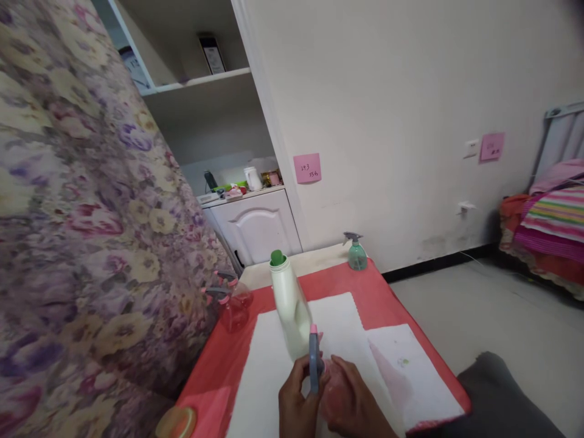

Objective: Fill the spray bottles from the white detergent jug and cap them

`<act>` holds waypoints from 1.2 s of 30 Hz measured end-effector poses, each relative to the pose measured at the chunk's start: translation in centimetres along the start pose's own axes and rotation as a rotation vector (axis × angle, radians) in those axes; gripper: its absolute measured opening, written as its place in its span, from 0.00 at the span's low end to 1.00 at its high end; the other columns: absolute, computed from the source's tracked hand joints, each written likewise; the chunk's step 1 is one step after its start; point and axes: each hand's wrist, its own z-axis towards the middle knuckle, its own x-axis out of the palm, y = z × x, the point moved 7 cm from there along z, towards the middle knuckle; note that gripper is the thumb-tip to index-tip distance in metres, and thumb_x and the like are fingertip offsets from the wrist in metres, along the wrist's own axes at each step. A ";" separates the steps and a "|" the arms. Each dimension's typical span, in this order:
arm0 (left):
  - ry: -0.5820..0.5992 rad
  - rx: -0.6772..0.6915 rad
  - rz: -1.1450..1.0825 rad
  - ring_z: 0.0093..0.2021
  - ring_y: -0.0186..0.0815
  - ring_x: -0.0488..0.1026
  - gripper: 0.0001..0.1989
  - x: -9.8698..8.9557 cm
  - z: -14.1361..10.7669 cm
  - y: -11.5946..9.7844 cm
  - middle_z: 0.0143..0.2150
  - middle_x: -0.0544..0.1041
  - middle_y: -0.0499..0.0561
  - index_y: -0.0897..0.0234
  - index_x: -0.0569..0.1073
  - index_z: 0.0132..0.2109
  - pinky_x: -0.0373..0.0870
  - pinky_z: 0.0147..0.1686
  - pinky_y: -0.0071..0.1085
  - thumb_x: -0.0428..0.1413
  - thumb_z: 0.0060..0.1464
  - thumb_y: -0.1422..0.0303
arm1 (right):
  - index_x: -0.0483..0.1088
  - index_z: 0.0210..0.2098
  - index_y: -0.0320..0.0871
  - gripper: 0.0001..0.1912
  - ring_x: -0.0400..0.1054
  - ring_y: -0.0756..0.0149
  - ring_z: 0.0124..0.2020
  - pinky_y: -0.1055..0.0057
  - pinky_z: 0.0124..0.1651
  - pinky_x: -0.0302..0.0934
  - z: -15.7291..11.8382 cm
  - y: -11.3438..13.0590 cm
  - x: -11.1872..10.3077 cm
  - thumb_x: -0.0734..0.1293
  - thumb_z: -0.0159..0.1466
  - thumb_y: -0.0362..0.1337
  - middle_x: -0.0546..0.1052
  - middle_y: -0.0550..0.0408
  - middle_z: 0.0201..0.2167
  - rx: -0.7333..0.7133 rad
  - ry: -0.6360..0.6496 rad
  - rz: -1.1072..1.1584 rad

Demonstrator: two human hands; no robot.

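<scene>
Close to me, both hands are on one pink spray bottle (335,394) with a grey trigger head. My left hand (298,392) has its fingers closed round the grey spray head (314,359). Around the pink body curls my right hand (358,398). Just beyond them stands a tall pale green jug (291,301), its mouth uncapped with something green in it. Two more pink spray bottles (235,313) are at the table's left side. A green spray bottle (357,257) with a grey head stands at the far right corner.
White sheets (260,365) lie on the red tablecloth (328,281); the right-hand sheet (422,371) has a wet-looking stain. A round lid or jar (176,422) sits at the near left. Floral curtain (91,243) hangs left, shelves (201,79) behind, a bed (552,225) far right.
</scene>
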 end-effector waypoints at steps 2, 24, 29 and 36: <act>0.021 0.000 -0.004 0.40 0.41 0.79 0.13 0.1 0.2 -0.1 0.42 0.82 0.52 0.61 0.76 0.41 0.74 0.41 0.30 0.63 0.48 0.61 | 0.56 0.62 0.45 0.49 0.59 0.48 0.62 0.55 0.65 0.53 0.0 0.0 -0.1 0.71 0.40 0.26 0.66 0.44 0.59 0.004 -0.012 0.003; 0.062 0.092 0.049 0.42 0.40 0.77 0.15 1.4 0.2 -0.5 0.42 0.81 0.54 0.62 0.74 0.46 0.73 0.44 0.31 0.57 0.55 0.59 | 0.62 0.60 0.48 0.42 0.62 0.50 0.61 0.56 0.63 0.57 0.3 3.3 -2.7 0.73 0.45 0.30 0.68 0.46 0.59 0.059 0.026 0.071; 0.061 0.126 0.001 0.44 0.41 0.77 0.14 1.6 0.2 0.2 0.46 0.80 0.55 0.62 0.74 0.48 0.73 0.45 0.33 0.57 0.55 0.63 | 0.70 0.52 0.50 0.21 0.69 0.60 0.41 0.64 0.48 0.65 2.0 9.7 -4.5 0.68 0.58 0.37 0.73 0.52 0.43 -0.009 -0.039 -0.031; 0.012 0.134 -0.082 0.39 0.42 0.79 0.14 1.5 -0.3 0.5 0.40 0.82 0.53 0.63 0.76 0.46 0.75 0.40 0.31 0.57 0.50 0.70 | 0.75 0.42 0.43 0.15 0.65 0.63 0.33 0.68 0.38 0.62 3.5 12.3 -1.7 0.64 0.56 0.31 0.68 0.56 0.32 0.026 -0.008 -0.026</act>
